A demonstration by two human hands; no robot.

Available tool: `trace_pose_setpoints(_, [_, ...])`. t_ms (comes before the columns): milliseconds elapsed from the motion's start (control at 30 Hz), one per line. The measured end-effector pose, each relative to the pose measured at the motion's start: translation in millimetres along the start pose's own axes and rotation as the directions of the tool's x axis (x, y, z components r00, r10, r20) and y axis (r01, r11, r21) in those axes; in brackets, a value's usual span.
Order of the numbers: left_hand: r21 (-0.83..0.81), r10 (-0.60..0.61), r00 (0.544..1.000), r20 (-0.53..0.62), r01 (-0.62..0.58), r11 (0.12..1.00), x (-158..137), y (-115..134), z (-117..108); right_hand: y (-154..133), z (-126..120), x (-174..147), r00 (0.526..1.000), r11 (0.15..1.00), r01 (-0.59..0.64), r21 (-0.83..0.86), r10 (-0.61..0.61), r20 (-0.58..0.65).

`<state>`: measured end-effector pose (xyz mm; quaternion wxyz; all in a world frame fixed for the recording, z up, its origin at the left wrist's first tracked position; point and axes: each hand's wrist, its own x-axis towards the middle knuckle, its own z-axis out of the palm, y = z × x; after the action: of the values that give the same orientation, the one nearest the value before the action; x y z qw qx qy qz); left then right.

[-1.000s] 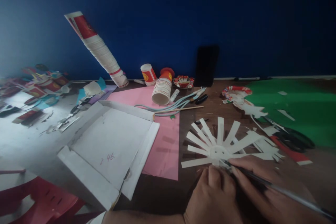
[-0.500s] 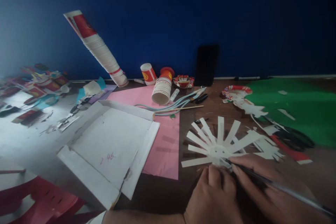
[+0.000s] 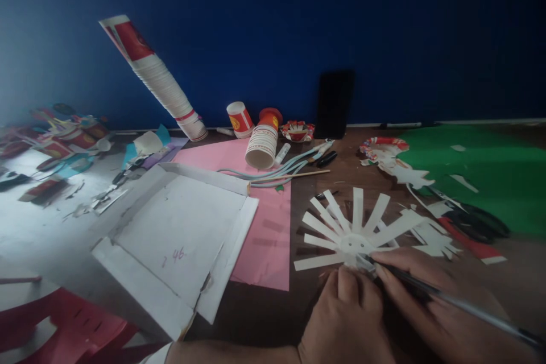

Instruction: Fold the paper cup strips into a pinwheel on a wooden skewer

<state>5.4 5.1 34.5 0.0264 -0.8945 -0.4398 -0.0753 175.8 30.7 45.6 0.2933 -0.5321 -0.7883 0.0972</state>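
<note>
The right hand (image 3: 447,276) has its thumb and fingers pinching a pen (image 3: 469,308). The pen's front end is down at the lower part of a white cutout (image 3: 354,243), just below two small dark dots; whether it touches the paper I cannot tell from where I stand. The left hand (image 3: 343,315), close beside the right, rests bent fingers at the cutout's near edge. Those fingertips are hidden, so I cannot say whether they pinch the paper or only press it. The cutout itself is on the brown tabletop (image 3: 251,318), right in front of both hands, its long strips fanned out like rays.

Just right of the cutout there are white scraps (image 3: 429,235), and past those a pair of black-handled scissors (image 3: 473,223) and a red strip (image 3: 478,245). Farther right and behind it spreads a green sheet (image 3: 490,153).

Left of the cutout I see a pink sheet (image 3: 268,250), with a white box (image 3: 183,227) lying partly over it. Behind the cutout and to its left, pale blue cords (image 3: 273,173) and a thin stick (image 3: 313,173) lie near some nested cups (image 3: 260,151). Behind the cutout, a dark slab (image 3: 335,103) stands against the blue wall (image 3: 273,28). Well left of the cutout is a red chair (image 3: 77,324).
</note>
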Motion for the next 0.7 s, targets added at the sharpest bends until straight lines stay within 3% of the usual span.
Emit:
trace_pose_setpoints(300, [-0.009, 0.046, 0.999, -0.001, -0.046, 0.999, 2.0, -2.1, -3.0, -0.6, -0.1, 1.3, 0.999, 0.999, 0.03, -0.012, -0.031, -0.017])
trace_pose_setpoints(600, [-0.05, -0.033, 0.998, 0.046, 0.035, 0.998, 2.3, 0.1, -1.4, -2.9, -1.5, 3.8, 1.0, 1.0, 0.02, -0.004, -0.02, -0.023])
trace_pose_setpoints(700, [-0.035, 0.035, 0.998, 0.05, -0.033, 0.999, 3.0, -2.0, -4.5, -3.7, -1.7, 4.6, 0.999, 1.0, 0.028, -0.008, -0.029, -0.037])
